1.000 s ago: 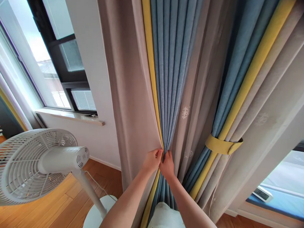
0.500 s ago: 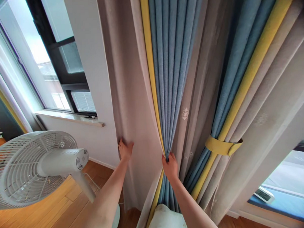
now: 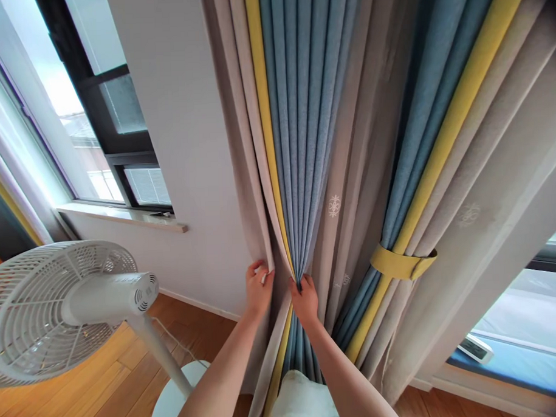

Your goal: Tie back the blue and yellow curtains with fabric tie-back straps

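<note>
Curtain: a long hanging curtain (image 3: 298, 141) in three colours, straight in front of the person and just right of the pale wall (image 3: 189, 145).
Blue part: soft, slightly mottled cloth in narrow, regular upright pleats, wide at the top and drawn in to a tight waist at the right hand.
Yellow strip: a plain mustard band (image 3: 264, 111) running down the left side of the blue, bending inward with it and flaring out again beneath.
Taupe part: smooth greyish-brown cloth (image 3: 241, 131) left of the yellow, in a few broad folds, its lower stretch slanting towards the gathered waist.
Below the waist: the blue and yellow spread out again, partly hidden by the person's pale clothing (image 3: 303, 402).
Right hand: the right hand (image 3: 305, 299) has its grip clenched round the bunched blue pleats at the waist.
Left hand: the left hand (image 3: 259, 288) is just beside it, its grip pinching a fold of the taupe cloth, fingers curled.
Second curtain: to the right, a curtain (image 3: 433, 148) in the same colours, cinched by a yellow tieback (image 3: 402, 262).
Between the two: taupe cloth bearing a pale snowflake-like motif (image 3: 334, 206).
Left side: a white fan (image 3: 103, 297) on the wooden floor (image 3: 78, 386), near a dark-framed window (image 3: 96, 93) with a pale sill (image 3: 118, 215).
Lower right: a small white device (image 3: 475, 349) on a blue surface (image 3: 525, 361).
</note>
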Available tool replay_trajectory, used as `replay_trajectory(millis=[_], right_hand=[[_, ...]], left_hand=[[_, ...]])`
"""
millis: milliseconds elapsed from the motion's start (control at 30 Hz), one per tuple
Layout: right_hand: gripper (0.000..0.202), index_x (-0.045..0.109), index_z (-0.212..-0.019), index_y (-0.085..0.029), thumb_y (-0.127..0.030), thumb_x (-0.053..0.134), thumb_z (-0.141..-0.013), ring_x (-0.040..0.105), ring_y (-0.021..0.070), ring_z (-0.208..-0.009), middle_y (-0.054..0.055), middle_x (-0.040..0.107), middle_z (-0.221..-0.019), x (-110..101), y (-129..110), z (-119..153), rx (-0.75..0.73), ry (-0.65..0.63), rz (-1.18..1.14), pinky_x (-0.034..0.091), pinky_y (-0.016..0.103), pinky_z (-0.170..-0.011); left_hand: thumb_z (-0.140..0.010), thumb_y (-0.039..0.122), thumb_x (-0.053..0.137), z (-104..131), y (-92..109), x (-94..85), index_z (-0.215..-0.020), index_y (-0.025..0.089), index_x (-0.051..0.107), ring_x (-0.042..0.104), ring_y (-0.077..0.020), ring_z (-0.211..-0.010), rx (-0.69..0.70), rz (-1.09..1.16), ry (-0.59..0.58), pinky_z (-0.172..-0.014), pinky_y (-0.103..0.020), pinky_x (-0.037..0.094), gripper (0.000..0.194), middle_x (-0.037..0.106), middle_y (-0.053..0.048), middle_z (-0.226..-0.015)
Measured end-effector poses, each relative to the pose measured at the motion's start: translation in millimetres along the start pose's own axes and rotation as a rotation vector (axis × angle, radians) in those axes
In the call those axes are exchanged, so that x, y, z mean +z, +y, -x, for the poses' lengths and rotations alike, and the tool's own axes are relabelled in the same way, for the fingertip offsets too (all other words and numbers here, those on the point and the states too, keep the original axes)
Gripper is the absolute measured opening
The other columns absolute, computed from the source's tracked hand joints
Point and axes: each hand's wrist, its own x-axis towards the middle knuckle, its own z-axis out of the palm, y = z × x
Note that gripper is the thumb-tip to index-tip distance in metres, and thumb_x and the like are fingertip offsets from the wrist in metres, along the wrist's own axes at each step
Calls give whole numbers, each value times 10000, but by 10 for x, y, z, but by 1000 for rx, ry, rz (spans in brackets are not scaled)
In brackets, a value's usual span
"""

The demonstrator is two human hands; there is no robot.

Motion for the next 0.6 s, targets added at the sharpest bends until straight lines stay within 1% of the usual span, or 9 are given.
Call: replay_trajectory(millis=[100, 167, 267, 300, 367, 400, 467, 533, 600], right_hand=[[301, 559, -891, -160, -372, 363, -808, 539, 203, -823, 91, 533, -901, -7, -42, 23, -17, -5, -13, 416, 319, -732], [294, 552, -922, -162, -352, 360, -806, 540, 203, -827, 91, 530, -909, -16, -46, 33, -32, -17, -8, 421, 320, -727], [283, 544, -937, -163, -330, 356, -806, 541, 208, -834, 97, 522, -928, -17, -35, 38, -22, -24, 21, 429, 323, -714], [281, 541, -939, -161, -325, 356, -805, 540, 211, -836, 102, 518, -938, -13, -32, 40, -10, -19, 30, 432, 326, -709], [279, 530, -950, -157, -314, 351, -805, 539, 213, -837, 110, 508, -952, 3, -27, 51, 0, -14, 32, 438, 333, -701], [281, 522, -961, -156, -314, 348, -806, 537, 213, -840, 112, 502, -954, 13, -26, 60, -13, -14, 25, 441, 337, -701], [293, 499, -992, -155, -326, 346, -809, 524, 216, -876, 113, 493, -962, 32, -24, 83, -86, -21, -3, 441, 350, -726], [302, 480, -1011, -158, -341, 349, -810, 504, 219, -919, 112, 490, -965, 47, -22, 102, -162, -15, -30, 433, 367, -760], [284, 481, -986, -161, -342, 361, -802, 505, 216, -895, 102, 498, -929, 54, -18, 103, -168, 3, -41, 436, 371, -750]], left_hand=[[-770, 275, 491, 50, 219, 107, -744, 177, 613, 487, -156, -1021, 0, 97, -59, -898, -289, 392, 158, 515, -66, -1089], [-792, 268, 458, 79, 312, 131, -796, 187, 615, 528, -149, -936, -5, 96, -118, -842, -289, 424, 177, 546, -59, -1017], [-804, 257, 431, 143, 391, 132, -870, 185, 582, 561, -127, -715, -30, 45, -224, -687, -271, 458, 180, 581, -40, -865], [-799, 243, 434, 167, 404, 131, -889, 178, 563, 557, -119, -663, -44, 40, -239, -643, -259, 456, 170, 583, -36, -843], [-788, 212, 436, 211, 419, 127, -914, 164, 530, 554, -108, -633, -57, 45, -233, -605, -239, 447, 164, 583, -42, -845], [-789, 203, 430, 225, 424, 121, -920, 161, 524, 558, -109, -647, -45, 41, -229, -612, -237, 445, 166, 585, -45, -848], [-801, 205, 411, 235, 430, 92, -918, 165, 532, 567, -123, -700, 14, 7, -248, -665, -258, 445, 173, 597, -47, -842], [-817, 219, 389, 219, 437, 38, -921, 176, 549, 571, -146, -775, 97, -46, -290, -752, -309, 432, 196, 616, -44, -844], [-830, 224, 367, 193, 437, -30, -936, 194, 562, 567, -161, -844, 174, -85, -324, -850, -372, 387, 224, 632, -35, -871]])
